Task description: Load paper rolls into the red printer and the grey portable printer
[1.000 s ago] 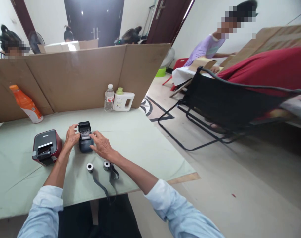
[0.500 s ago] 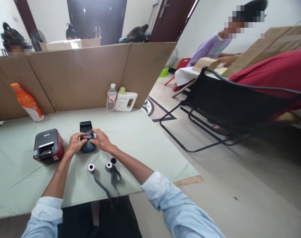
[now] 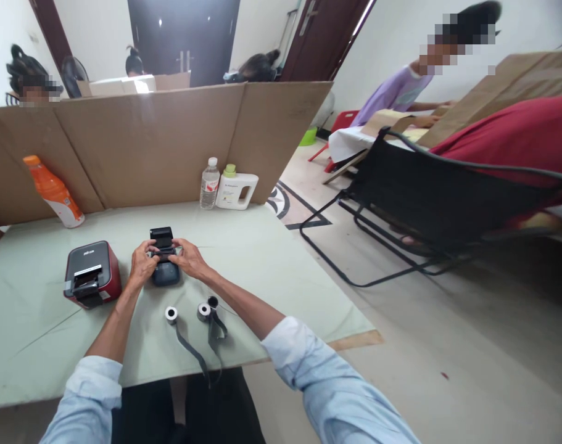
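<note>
Together, left hand [image 3: 143, 264] and right hand [image 3: 188, 259] curl around the black printer [image 3: 165, 274] between them, fingertips pinching at its open lid. It looks like light, rigid plastic, best gripped by the body's sides, not the hinge. Two rolls [image 3: 171, 314] lie just nearer on the worktop [image 3: 262, 271].

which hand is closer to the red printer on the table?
Left. The left hand holds the small black printer on the side facing the red printer; the right hand holds its opposite side, farther off.

red printer [image 3: 92, 273] left, two rolls [image 3: 171, 314] near; table [image 3: 271, 271] rightward open.
</note>
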`<state>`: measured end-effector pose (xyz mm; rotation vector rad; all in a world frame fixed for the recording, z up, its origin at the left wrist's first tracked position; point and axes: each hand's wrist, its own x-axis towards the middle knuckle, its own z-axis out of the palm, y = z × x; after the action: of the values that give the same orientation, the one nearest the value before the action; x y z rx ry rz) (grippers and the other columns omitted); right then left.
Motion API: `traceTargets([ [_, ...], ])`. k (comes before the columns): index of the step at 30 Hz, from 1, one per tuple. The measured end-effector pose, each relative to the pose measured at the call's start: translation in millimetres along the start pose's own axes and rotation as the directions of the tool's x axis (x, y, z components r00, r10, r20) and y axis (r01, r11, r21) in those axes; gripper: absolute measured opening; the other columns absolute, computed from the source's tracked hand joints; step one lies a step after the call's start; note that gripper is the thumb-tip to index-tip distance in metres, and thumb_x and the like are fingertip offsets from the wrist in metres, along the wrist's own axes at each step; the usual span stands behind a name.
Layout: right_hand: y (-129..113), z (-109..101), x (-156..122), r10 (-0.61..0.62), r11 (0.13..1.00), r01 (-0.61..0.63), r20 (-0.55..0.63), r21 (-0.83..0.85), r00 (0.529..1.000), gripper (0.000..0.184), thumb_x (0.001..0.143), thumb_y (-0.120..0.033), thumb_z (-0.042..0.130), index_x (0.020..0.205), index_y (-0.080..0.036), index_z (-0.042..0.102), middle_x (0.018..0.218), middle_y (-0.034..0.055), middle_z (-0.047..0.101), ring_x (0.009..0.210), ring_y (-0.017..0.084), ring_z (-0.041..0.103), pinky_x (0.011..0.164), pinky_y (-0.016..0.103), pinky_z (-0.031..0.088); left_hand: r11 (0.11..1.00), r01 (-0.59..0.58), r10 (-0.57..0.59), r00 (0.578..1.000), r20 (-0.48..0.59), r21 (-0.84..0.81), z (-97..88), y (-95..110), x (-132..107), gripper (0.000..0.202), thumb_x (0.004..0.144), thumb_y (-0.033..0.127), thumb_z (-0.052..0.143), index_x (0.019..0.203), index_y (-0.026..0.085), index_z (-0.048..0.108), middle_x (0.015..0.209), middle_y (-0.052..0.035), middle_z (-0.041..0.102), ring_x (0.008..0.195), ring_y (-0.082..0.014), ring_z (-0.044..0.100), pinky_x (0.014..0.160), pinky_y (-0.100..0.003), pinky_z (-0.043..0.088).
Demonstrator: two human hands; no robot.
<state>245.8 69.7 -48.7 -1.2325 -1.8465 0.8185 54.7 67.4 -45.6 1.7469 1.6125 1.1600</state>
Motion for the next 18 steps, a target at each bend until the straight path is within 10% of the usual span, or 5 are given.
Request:
traceTargets([
  [9, -27.7, -3.3, -22.8, -0.337, 0.797, 0.378, 0.173, -0.47, 0.925, 0.018, 0.101, -0.019, 0.057, 0.103, -0.02, 0.075, 0.104, 0.0082, 0.072, 0.099, 0.022, 0.058, 0.088, 0.032, 0.045, 0.94, -0.34, 0.33, 0.931, 0.157, 0.037, -23.6, -0.5, -22.2, 0.011, 0.076, 0.02, 0.066, 0.078, 0.022, 0.078, 0.1, -0.0073, 0.075, 0.098, -0.0223, 0.069, 0.098, -0.041, 0.055],
  [18, -33.3, -3.0, -29.8, -0.299, 0.68, 0.402, 0.269, -0.613, 0.916, 0.016, 0.101, -0.015, 0.056, 0.101, -0.017, 0.071, 0.102, 0.0103, 0.07, 0.098, 0.022, 0.057, 0.08, 0.031, 0.041, 0.972, -0.17, 0.188, 0.977, -0.096, 0.163, -22.5, 19.2, 29.7, 0.051, 0.065, 0.005, 0.053, 0.109, 0.019, 0.075, 0.114, -0.0083, 0.067, 0.091, -0.0208, 0.066, 0.087, -0.038, 0.06],
])
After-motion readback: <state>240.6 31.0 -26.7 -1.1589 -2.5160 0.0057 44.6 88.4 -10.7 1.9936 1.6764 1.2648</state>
